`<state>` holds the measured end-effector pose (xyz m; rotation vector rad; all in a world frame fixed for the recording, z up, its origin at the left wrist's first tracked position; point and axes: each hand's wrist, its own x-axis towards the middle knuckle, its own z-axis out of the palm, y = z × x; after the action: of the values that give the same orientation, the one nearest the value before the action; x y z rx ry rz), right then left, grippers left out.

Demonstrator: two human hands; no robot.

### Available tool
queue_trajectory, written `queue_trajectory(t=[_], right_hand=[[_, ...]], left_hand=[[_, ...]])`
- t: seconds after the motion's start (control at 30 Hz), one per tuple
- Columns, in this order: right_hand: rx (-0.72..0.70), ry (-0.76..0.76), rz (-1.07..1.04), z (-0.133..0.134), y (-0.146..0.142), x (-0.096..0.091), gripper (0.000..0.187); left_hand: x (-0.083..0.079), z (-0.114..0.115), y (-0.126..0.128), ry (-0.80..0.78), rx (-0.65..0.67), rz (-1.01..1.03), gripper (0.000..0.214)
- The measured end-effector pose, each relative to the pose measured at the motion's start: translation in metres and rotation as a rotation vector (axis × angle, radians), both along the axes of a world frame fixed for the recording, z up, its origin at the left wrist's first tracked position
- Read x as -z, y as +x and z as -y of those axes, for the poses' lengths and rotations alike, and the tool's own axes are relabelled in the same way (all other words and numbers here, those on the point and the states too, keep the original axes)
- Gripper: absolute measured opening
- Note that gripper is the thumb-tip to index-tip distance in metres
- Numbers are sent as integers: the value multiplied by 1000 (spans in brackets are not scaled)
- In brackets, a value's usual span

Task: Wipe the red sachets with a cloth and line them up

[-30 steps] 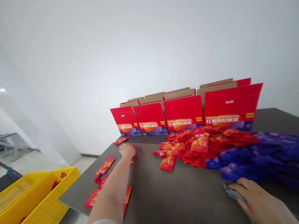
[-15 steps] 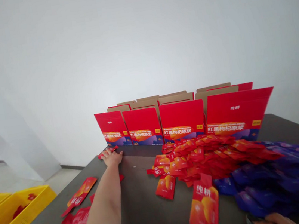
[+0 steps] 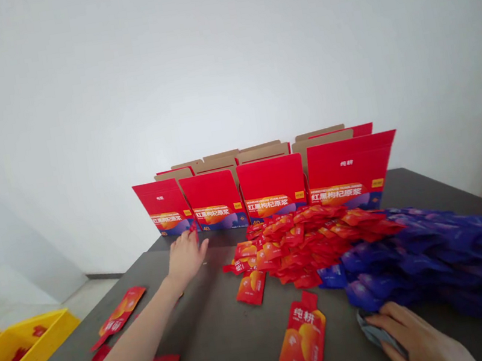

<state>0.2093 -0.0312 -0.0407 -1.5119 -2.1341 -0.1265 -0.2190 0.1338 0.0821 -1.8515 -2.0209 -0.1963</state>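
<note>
My left hand (image 3: 185,256) reaches out over the far left of the table, just in front of the boxes. A bit of a red pouch (image 3: 192,228) shows at its fingertips; the fingers mostly hide the rest. Low on the right, my right hand (image 3: 414,336) is closed on a grey-blue cloth (image 3: 375,331), beside the pile of dark blue pouches (image 3: 436,259). A heap of red pouches (image 3: 309,237) lies between the hands, against the boxes. One single red pouch (image 3: 303,341) lies flat nearer to me.
Open red cartons (image 3: 271,182) stand in rows at the back of the dark table (image 3: 221,342). More red pouches (image 3: 122,312) lie at the left, partly under my left forearm. Yellow bins (image 3: 35,353) with red pouches inside stand beyond the left edge. A white wall rises behind.
My left hand has lifted and drawn in slightly, and the red pouch beneath it has left its spot. My right hand has come further into view with the cloth. The view has shifted.
</note>
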Motion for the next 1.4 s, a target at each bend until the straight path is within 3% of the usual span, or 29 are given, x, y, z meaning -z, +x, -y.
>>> queue_trajectory(t=[0.1,0.17,0.27,0.33,0.43,0.57,0.73,0.83,1.07,1.17,1.27,1.4], right_hand=[[23,-38,-11,4,-7,-11,22],[21,-74,-13,6,-10,-18,23],[-28,-113,-13,9,-12,-27,24],[-94,-123,-2,15,-16,-33,27],[-222,-146,46,32,-27,-41,42],[-375,-211,134,55,-45,-47,65],[-321,-265,189,55,-61,-56,60],[-276,-272,220,41,-69,-63,51],[-106,-252,224,11,-69,-70,44],[-64,-240,208,18,-50,-73,47],[-57,-225,178,32,-25,-75,45],[62,-135,87,48,8,-66,42]], left_hand=[[-22,79,46,2,225,47,40],[-27,131,77,-142,298,46,33],[-18,189,121,-427,342,41,26],[-7,207,143,-523,395,71,26],[4,207,160,-549,547,173,22],[2,190,152,-583,733,280,22],[2,175,141,-608,899,217,59],[7,165,145,-635,977,154,68],[12,152,150,-723,859,110,44],[22,153,152,-761,700,205,41],[36,150,159,-650,547,314,39],[44,138,175,-437,491,386,34]])
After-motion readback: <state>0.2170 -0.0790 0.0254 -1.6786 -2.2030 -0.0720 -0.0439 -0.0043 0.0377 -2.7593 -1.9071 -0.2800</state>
